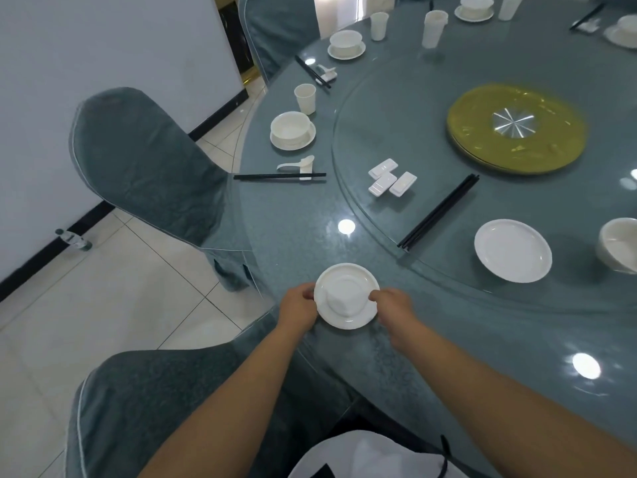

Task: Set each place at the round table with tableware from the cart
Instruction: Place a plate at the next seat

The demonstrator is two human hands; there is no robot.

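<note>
Round table (448,339), grey-green and glossy, fills the right of the view. A glass turntable (396,108) lies on it, carrying a yellow disc (551,132) at its centre. Two chairs in grey-green covers stand at the table's edge: one at left (144,160), one at bottom left (155,408). Tiled floor (103,322) and a pale wall (103,63) lie beyond; a bottle (74,239) stands on the floor by the wall.

Near edge of the table: a white saucer (358,320) with a white bowl (344,298) on it, apparently upside down. The left hand (298,307) pinches the saucer's left rim with curled fingers; the right hand (393,301) pinches its right rim likewise.

On the turntable: a spare plate (513,250), a spare bowl (620,248) at the right edge, a bundle of black chopsticks (437,212), and three white rests (393,181) touching one another.

The set place at left has a bowl on a saucer (293,131), a cup (305,98) beyond it, and a spoon (296,164) beside a pair of chopsticks (279,176) laid on a rest. Further places along the far rim repeat this set; a cup stack (433,29) stands among them.
</note>
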